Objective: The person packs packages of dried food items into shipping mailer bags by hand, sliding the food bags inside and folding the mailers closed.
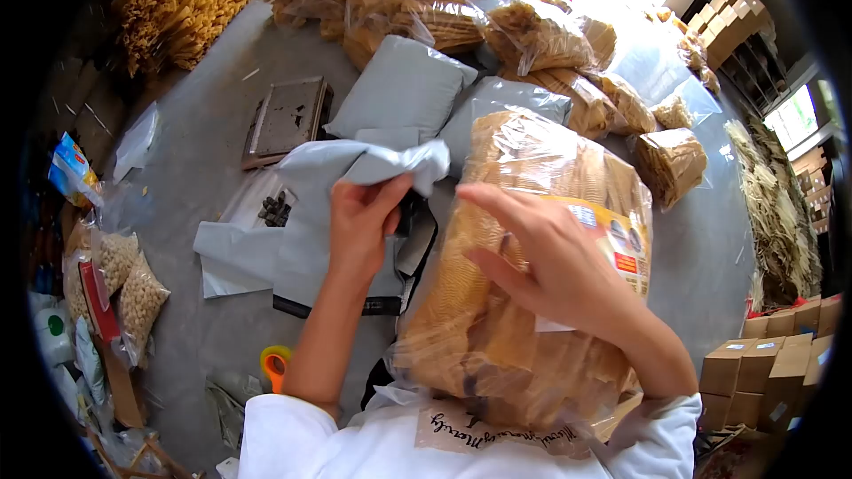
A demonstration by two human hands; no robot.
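Note:
My left hand [366,217] pinches the edge of a grey plastic mailer bag [324,244], which hangs loosely over the table. A large clear bag of tan dried sheets [506,302], with a yellow label on it, leans against my front. Over the upper left part of this bag is my right hand [541,257], thumb and fingers apart. Two filled grey mailer bags [404,89] lie just beyond my hands.
Clear bags of tan dried goods [390,0] are piled at the back. A flat scale [288,120] sits left of the filled mailers. Orange-handled scissors [275,364] lie near my left forearm. Cardboard boxes [768,364] stand at the right, bags of pale pieces [138,302] at the left.

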